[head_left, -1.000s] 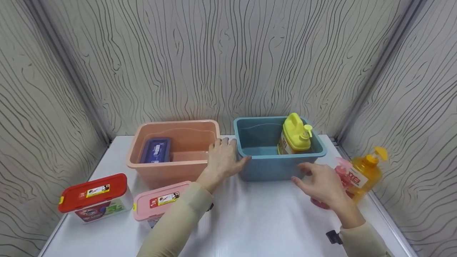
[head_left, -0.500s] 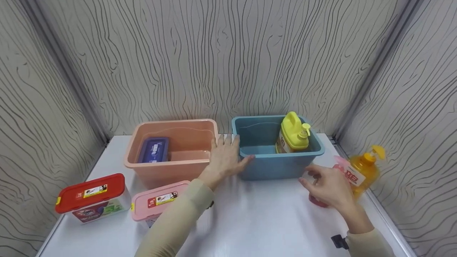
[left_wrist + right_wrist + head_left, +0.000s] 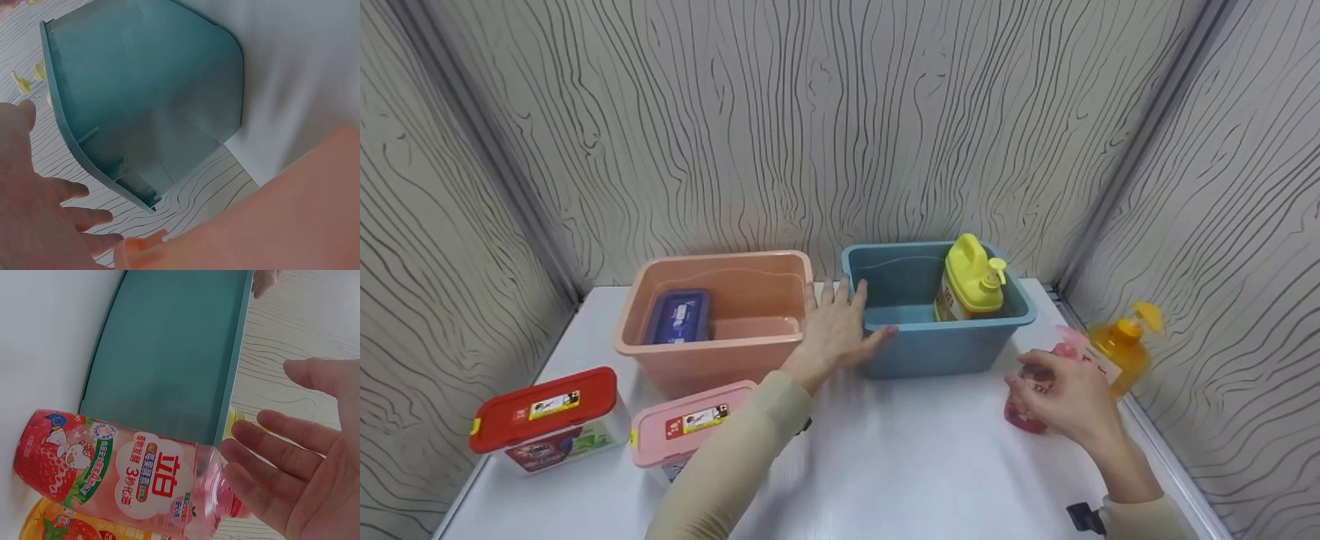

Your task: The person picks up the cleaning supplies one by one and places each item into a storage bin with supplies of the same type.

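Observation:
In the head view my left hand (image 3: 834, 334) is spread over the gap between the pink-orange bin (image 3: 716, 346) and the blue bin (image 3: 934, 351). Its fingers look straight in the left wrist view, near the rims of both bins. My right hand (image 3: 1072, 397) hovers at the pink dish soap pump bottle (image 3: 143, 475), fingers loosely bent, thumb apart. In the right wrist view the fingertips lie close to the bottle's neck; I cannot tell whether they touch. A yellow pump jug (image 3: 973, 281) stands in the blue bin, and a dark blue box (image 3: 679, 316) lies in the pink-orange one.
An orange pump bottle (image 3: 1123, 349) stands behind the pink one, near the right wall. At the left are a red-lidded box (image 3: 547, 416) and a pink-lidded box (image 3: 690, 424), the latter partly hidden by my left sleeve. Patterned walls enclose the white table (image 3: 915, 465).
My right hand has moved right, away from the blue bin and nearer the pink bottle. The left hand has stayed between the bins with its fingers spreading a little.

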`<move>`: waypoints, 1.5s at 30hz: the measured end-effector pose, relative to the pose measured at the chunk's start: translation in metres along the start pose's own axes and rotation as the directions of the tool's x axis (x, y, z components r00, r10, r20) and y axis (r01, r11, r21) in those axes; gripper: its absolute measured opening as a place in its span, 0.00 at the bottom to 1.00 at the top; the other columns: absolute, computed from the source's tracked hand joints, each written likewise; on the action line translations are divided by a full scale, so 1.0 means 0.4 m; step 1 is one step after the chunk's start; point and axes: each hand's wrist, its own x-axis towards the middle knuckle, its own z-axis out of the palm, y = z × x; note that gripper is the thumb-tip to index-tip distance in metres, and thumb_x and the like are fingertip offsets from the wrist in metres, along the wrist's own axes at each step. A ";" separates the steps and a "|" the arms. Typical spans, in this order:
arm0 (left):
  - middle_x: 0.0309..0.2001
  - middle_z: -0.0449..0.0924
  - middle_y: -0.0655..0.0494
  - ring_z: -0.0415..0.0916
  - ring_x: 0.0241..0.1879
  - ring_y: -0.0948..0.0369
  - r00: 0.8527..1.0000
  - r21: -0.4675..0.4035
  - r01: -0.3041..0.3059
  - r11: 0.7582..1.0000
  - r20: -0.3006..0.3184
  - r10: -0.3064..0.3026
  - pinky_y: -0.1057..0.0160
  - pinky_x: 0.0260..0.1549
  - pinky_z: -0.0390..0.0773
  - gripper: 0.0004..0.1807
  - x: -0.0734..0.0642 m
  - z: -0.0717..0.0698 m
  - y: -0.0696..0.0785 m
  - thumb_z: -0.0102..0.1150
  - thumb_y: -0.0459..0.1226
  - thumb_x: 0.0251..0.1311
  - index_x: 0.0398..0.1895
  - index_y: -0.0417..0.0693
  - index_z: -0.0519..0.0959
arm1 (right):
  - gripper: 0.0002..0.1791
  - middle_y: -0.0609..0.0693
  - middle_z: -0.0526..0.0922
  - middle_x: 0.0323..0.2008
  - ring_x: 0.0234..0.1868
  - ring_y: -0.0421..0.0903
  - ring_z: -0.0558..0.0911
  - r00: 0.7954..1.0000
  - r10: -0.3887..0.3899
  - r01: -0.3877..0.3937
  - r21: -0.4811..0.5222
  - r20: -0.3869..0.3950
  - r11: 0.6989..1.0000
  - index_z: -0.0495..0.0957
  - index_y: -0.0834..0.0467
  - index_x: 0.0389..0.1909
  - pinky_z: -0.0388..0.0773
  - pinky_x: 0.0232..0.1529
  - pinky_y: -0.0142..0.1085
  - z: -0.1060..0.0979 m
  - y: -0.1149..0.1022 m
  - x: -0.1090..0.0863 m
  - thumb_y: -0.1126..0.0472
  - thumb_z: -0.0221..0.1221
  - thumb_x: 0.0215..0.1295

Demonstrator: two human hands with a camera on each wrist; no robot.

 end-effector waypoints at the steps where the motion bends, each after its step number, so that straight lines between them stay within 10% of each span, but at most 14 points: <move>1: 0.92 0.56 0.41 0.54 0.92 0.40 1.000 0.008 -0.001 1.000 -0.001 0.001 0.28 0.90 0.48 0.57 0.002 0.001 0.000 0.42 0.79 0.74 0.93 0.53 0.56 | 0.18 0.53 0.96 0.43 0.45 0.53 0.94 1.000 0.002 -0.002 0.003 -0.009 1.000 0.92 0.57 0.55 0.85 0.43 0.31 -0.002 0.005 -0.002 0.53 0.75 0.70; 7: 0.92 0.56 0.41 0.55 0.91 0.40 1.000 0.045 -0.011 0.999 -0.003 0.011 0.28 0.89 0.52 0.57 0.016 0.007 -0.001 0.40 0.79 0.74 0.93 0.52 0.56 | 0.19 0.59 0.96 0.48 0.47 0.59 0.94 0.999 0.038 -0.037 0.029 -0.039 0.999 0.91 0.60 0.58 0.94 0.48 0.45 -0.013 0.031 -0.016 0.57 0.75 0.71; 15: 0.92 0.55 0.40 0.50 0.93 0.40 1.000 0.040 -0.002 0.999 0.009 0.002 0.28 0.89 0.49 0.60 0.027 0.020 -0.011 0.39 0.80 0.74 0.93 0.48 0.55 | 0.17 0.61 0.96 0.45 0.40 0.57 0.92 0.988 -0.005 0.012 0.044 -0.153 0.999 0.91 0.63 0.53 0.80 0.40 0.21 -0.026 0.074 -0.031 0.61 0.78 0.67; 32: 0.93 0.50 0.42 0.44 0.94 0.42 0.997 0.098 -0.008 0.995 0.076 0.001 0.30 0.91 0.46 0.65 0.025 0.016 -0.013 0.31 0.82 0.73 0.93 0.41 0.49 | 0.24 0.70 0.94 0.49 0.47 0.71 0.93 0.967 0.141 -0.137 0.033 -0.212 0.990 0.88 0.68 0.56 0.80 0.32 0.21 -0.045 0.118 -0.039 0.52 0.75 0.72; 45: 0.93 0.50 0.40 0.45 0.94 0.42 0.997 0.094 -0.019 0.995 0.073 0.012 0.30 0.91 0.45 0.64 0.016 0.019 -0.010 0.31 0.80 0.75 0.92 0.38 0.52 | 0.30 0.71 0.90 0.61 0.59 0.71 0.90 0.968 0.192 -0.167 0.162 -0.159 0.973 0.83 0.68 0.67 0.69 0.44 0.08 -0.033 0.147 -0.012 0.51 0.74 0.75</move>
